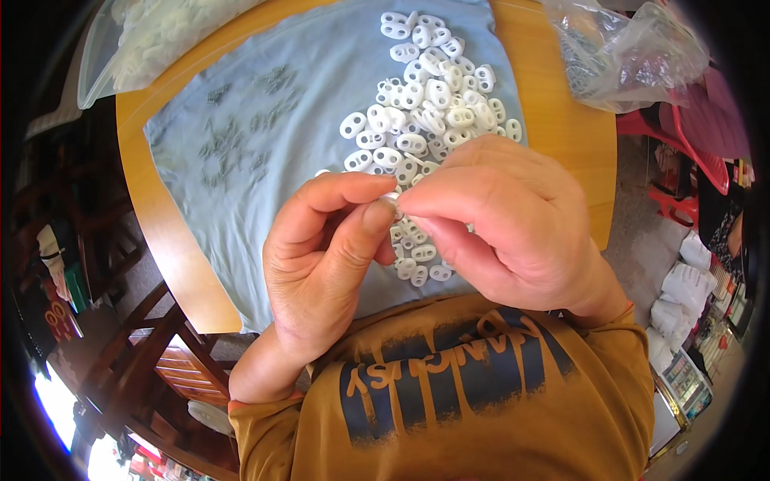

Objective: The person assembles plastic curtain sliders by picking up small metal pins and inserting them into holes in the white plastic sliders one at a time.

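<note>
"How are the hands placed?"
"The left hand [319,264] pinches one small white piece [391,196] between thumb and forefinger. The right hand [513,224] has its fingertips bunched beside it; I can't tell whether they grip anything."
"And around them?"
"Dozens of white two-holed pieces [438,94], too overlapped to count, beneath and beyond the hands; to their left, several loose clusters of small dark parts [220,141], on one blue cloth [233,240]."
"Under that?"
"One worktop [573,144], with one clear bag [634,56] at its far right."

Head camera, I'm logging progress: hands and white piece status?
Left hand pinches small white piece, partly hidden. Right hand against it, hold unclear. Loose white pieces around, none blocking.
</note>
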`<state>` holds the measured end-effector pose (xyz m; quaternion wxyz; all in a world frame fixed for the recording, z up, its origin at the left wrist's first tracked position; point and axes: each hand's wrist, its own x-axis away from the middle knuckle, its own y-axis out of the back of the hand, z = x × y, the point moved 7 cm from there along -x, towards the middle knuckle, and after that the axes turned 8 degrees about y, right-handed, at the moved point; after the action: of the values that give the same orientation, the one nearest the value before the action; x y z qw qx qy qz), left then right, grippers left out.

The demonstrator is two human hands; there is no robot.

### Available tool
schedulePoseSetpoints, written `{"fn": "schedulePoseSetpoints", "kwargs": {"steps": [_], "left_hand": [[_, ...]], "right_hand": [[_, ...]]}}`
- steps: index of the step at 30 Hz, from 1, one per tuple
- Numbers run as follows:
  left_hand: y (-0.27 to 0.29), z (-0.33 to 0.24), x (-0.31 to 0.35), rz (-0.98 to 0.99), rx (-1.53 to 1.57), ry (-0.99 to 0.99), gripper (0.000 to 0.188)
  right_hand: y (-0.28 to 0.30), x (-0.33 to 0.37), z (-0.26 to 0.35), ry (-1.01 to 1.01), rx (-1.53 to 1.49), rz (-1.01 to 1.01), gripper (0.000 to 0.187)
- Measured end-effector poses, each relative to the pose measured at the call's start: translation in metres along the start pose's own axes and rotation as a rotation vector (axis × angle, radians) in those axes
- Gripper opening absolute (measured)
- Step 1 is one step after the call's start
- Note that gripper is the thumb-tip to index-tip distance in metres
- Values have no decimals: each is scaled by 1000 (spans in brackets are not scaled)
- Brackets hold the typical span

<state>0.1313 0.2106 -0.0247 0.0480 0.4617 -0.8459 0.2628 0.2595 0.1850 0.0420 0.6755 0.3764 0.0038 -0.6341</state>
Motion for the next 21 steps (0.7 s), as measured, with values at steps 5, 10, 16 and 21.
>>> {"fn": "schedulePoseSetpoints", "kwargs": {"steps": [5,10,16,21], "left_hand": [[0,-2,2,-13,11,-3,19],[2,-1,2,-21,15,4,19],[2,-2,3,-20,21,-14,19],[3,-1,3,-35,20,-3,19]], "right_hand": [[-1,0,1,-9,-4,39,27],[-2,0,0,-1,-12,26,27],[-4,0,0,2,-26,14,28],[-4,0,0,-1,-26,20,28]]}}
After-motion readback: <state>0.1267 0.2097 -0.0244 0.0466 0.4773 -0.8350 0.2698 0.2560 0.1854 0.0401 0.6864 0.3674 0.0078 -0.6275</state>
